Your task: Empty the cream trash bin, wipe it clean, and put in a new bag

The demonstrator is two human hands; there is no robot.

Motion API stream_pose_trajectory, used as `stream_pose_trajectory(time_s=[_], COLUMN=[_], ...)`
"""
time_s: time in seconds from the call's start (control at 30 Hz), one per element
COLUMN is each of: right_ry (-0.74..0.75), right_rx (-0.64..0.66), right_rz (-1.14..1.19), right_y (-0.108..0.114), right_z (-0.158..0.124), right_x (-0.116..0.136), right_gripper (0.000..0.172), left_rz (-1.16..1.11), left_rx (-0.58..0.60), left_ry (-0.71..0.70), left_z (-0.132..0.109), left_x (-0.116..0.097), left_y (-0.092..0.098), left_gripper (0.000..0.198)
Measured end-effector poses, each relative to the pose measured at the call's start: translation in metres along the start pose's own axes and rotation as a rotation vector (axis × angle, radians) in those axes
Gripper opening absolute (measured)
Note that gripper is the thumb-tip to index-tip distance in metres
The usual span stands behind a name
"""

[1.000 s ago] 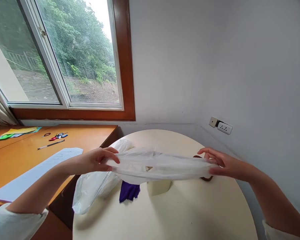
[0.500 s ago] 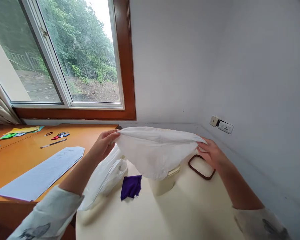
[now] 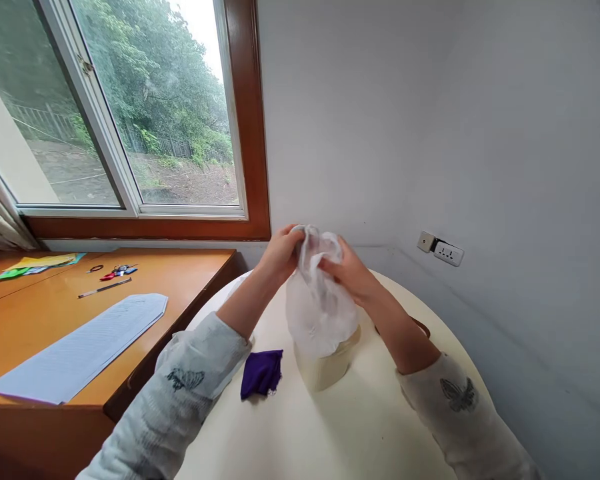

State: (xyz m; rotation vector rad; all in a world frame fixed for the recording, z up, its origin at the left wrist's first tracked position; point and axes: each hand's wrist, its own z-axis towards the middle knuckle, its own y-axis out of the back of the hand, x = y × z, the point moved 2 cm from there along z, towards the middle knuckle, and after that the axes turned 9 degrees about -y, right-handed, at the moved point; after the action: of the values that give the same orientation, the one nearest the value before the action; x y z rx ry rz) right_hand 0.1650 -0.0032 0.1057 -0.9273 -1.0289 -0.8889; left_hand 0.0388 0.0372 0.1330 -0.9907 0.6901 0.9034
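Observation:
A thin white cloth [image 3: 317,307] hangs bunched between both hands above the round cream table [image 3: 330,427]. My left hand [image 3: 280,253] pinches its top edge on the left. My right hand [image 3: 347,270] grips the same top edge right beside it, so the two hands almost touch. The cloth's lower end drapes over a cream box-like object [image 3: 327,363] on the table. A small purple cloth [image 3: 261,373] lies on the table left of that object, below my left forearm.
An orange desk [image 3: 40,313] at the left carries a white sheet of paper [image 3: 80,347], a pen, scissors and coloured papers. A brown ring [image 3: 423,325] peeks out behind my right arm. A wall socket [image 3: 443,252] is at the right, a window at the upper left.
The hands held the white cloth stretched wide, lifted it, and have now come together at its top, folding it so it hangs bunched. The plastic bag at the left is now behind my left arm.

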Motion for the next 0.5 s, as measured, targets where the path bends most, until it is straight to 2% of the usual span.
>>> stream_pose_trajectory(time_s=[0.03,0.1,0.2,0.27,0.3,0.37,0.4,0.47,0.5], right_ry=[0.011,0.058,0.128,0.141,0.144,0.134,0.115,0.053,0.015], right_rx=[0.011,-0.046,-0.221,-0.289,-0.31,-0.334,-0.338,-0.315,-0.292], right_rz=[-0.042,-0.116,-0.176,-0.166,-0.141,-0.052,0.008,0.139,0.196], right_y=[-0.005,-0.009,-0.003,0.001,0.002,0.002,0.001,-0.005,-0.009], right_z=[0.004,0.012,0.02,0.023,0.024,0.027,0.028,0.033,0.036], right_x=[0.0,0.0,0.002,0.005,0.007,0.011,0.012,0.011,0.011], right_gripper=[0.058,0.062,0.047,0.034,0.029,0.023,0.021,0.018,0.017], left_rz=[0.013,0.062,0.181,0.259,0.293,0.346,0.356,0.357,0.365], left_rx=[0.042,0.122,0.183,0.188,0.205,0.297,0.376,0.479,0.473], left_ry=[0.005,-0.009,-0.196,-0.338,-0.359,-0.286,-0.234,-0.167,-0.137], left_z=[0.002,0.006,0.005,-0.002,-0.007,-0.019,-0.025,-0.038,-0.043], left_x=[-0.001,-0.006,-0.016,-0.017,-0.014,0.001,0.01,0.029,0.037], left_y=[-0.008,-0.018,-0.014,-0.003,0.003,0.012,0.014,0.013,0.012], left_gripper=[0.011,0.011,0.016,0.035,0.051,0.087,0.099,0.107,0.103])
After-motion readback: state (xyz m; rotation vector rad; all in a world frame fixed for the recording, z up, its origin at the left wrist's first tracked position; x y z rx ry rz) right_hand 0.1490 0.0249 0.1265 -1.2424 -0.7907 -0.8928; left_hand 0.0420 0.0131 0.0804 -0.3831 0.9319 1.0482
